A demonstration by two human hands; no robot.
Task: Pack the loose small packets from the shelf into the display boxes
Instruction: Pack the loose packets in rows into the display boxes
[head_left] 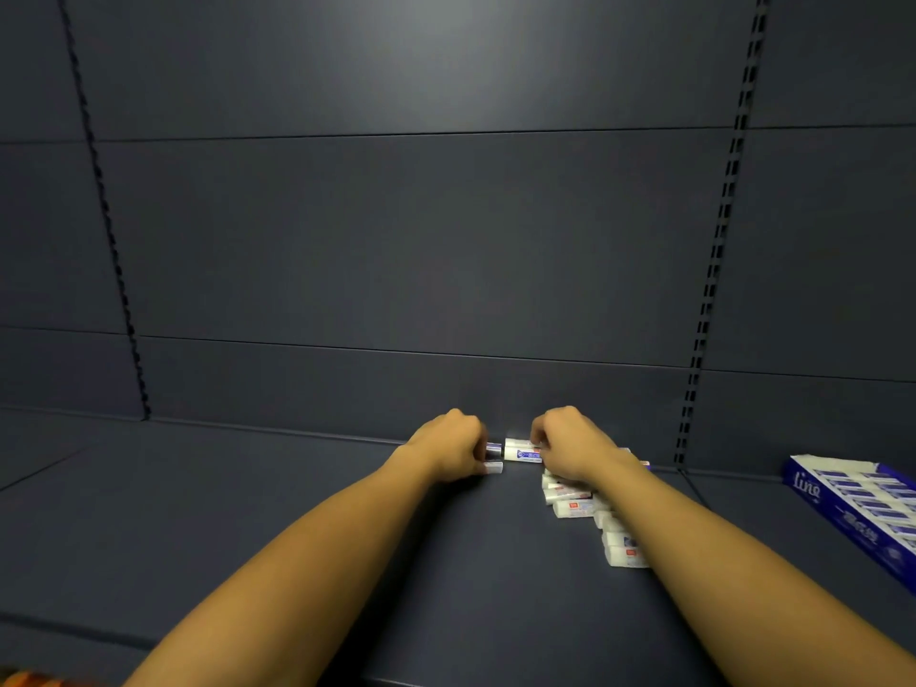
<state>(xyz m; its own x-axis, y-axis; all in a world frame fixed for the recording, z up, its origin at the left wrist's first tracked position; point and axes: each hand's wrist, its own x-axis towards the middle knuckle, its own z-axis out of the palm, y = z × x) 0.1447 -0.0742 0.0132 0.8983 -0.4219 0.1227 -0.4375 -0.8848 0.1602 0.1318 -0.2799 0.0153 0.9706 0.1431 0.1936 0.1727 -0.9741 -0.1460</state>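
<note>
Both my arms reach deep onto a dark shelf (pixel 297 513). My left hand (pixel 453 446) grips a few small white-and-blue packets (pixel 493 458), whose ends poke out past its fingers. My right hand (pixel 565 446) pinches another white packet (pixel 518 449) with blue print, just right of the left hand's packets. Several loose white packets (pixel 575 505) lie in a heap under and beside my right wrist, trailing toward the front. A blue display box (pixel 852 508) filled with rows of packets sits at the far right edge.
The shelf's dark back panel (pixel 396 240) rises just behind my hands. Slotted uprights (pixel 714 270) stand at left and right. The shelf surface left of my left arm is bare. An orange object (pixel 25 679) shows at the bottom left corner.
</note>
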